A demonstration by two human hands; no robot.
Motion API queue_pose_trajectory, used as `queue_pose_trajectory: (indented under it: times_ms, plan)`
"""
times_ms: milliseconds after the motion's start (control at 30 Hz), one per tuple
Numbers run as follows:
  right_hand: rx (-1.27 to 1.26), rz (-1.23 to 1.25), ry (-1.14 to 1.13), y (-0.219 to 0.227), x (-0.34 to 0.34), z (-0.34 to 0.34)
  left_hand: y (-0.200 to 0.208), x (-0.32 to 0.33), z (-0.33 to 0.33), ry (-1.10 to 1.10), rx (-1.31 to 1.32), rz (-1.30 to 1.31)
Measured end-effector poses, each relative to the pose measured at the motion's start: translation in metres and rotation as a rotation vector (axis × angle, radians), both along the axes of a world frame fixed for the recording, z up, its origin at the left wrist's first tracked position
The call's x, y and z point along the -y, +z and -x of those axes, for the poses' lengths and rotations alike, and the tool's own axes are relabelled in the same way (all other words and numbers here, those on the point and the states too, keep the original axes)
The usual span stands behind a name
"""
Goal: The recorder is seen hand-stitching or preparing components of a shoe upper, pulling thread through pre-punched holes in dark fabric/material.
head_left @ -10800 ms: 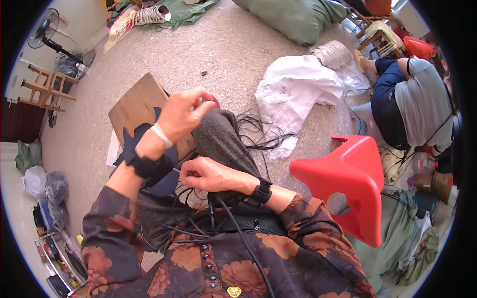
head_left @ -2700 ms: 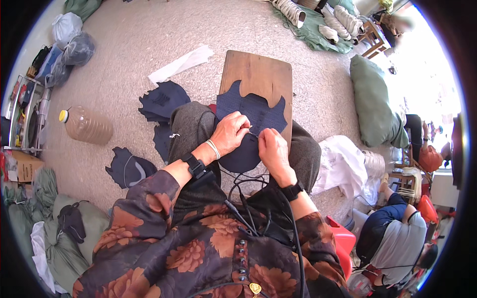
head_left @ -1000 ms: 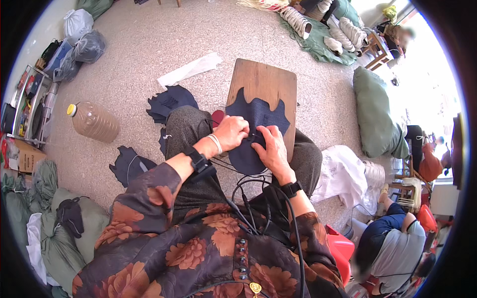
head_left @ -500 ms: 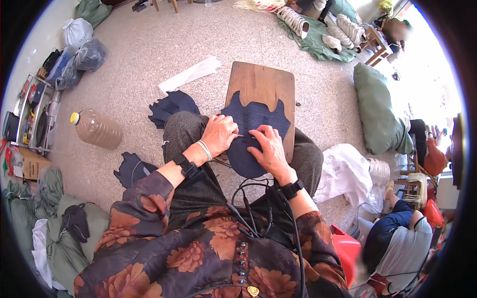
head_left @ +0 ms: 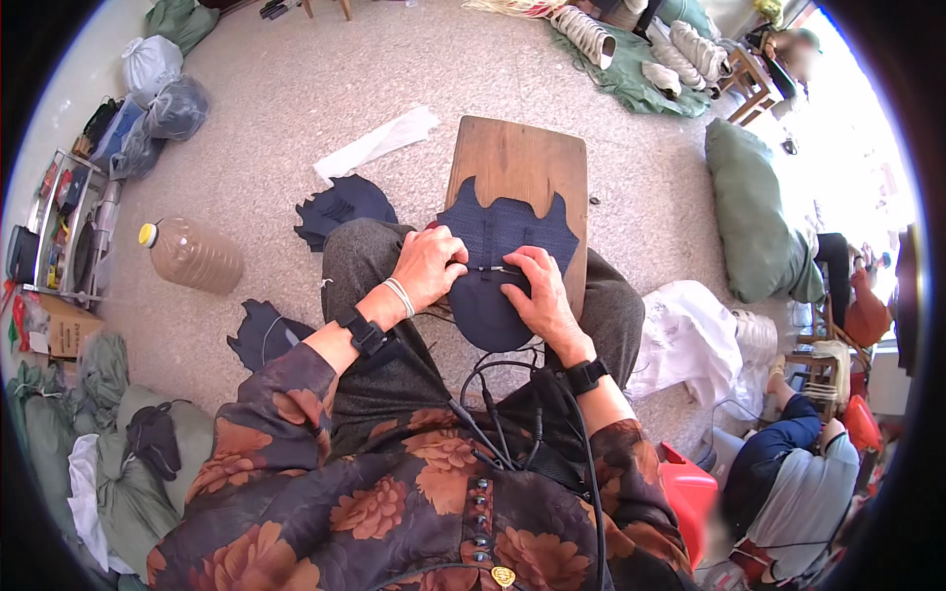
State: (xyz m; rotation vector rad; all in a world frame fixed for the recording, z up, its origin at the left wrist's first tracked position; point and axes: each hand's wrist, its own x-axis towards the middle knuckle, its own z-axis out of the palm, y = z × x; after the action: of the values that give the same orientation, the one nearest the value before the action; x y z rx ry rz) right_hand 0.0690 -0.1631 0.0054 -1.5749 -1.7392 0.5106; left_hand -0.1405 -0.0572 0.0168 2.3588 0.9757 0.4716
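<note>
A navy fabric piece with pointed corners at its far end and a rounded near end lies over the near part of a wooden board between my knees. Closed at the fabric's left edge, my left hand pinches it with thumb and forefinger. On the right, my right hand has its fingers bent over the same fabric, the thumb resting lower on it. Between the fingertips runs a thin pale sliver, too small to name, along a crosswise line in the fabric.
More navy pieces lie by my left knee, near a white strip. A yellow-capped jug stands further left. White cloth and a green sack are on the right. Another person sits at lower right.
My right fingertips have drawn closer to the thin pale sliver, which shows more fully between both hands. My left fingers have curled in a little. The fabric has hardly shifted.
</note>
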Motion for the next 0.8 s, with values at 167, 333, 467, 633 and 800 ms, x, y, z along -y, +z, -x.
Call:
queue_pose_trajectory:
  times_ms: [167, 333, 467, 633, 800]
  plan:
    - [0.015, 0.006, -0.018, 0.001, 0.001, 0.002, -0.001, 0.003, -0.011, -0.027, -0.036, -0.123]
    - [-0.007, -0.010, -0.043, 0.002, 0.000, 0.005, -0.005, 0.009, -0.020, -0.007, -0.021, -0.099]
    - [-0.029, -0.023, -0.032, -0.002, 0.002, 0.000, -0.004, 0.005, -0.009, 0.008, 0.051, 0.074]
    - [-0.060, -0.041, -0.052, -0.005, 0.002, -0.001, -0.005, 0.011, -0.012, -0.005, 0.011, -0.080]
    - [-0.068, -0.050, -0.045, -0.003, 0.002, 0.000, -0.006, 0.019, -0.019, 0.021, -0.007, -0.061]
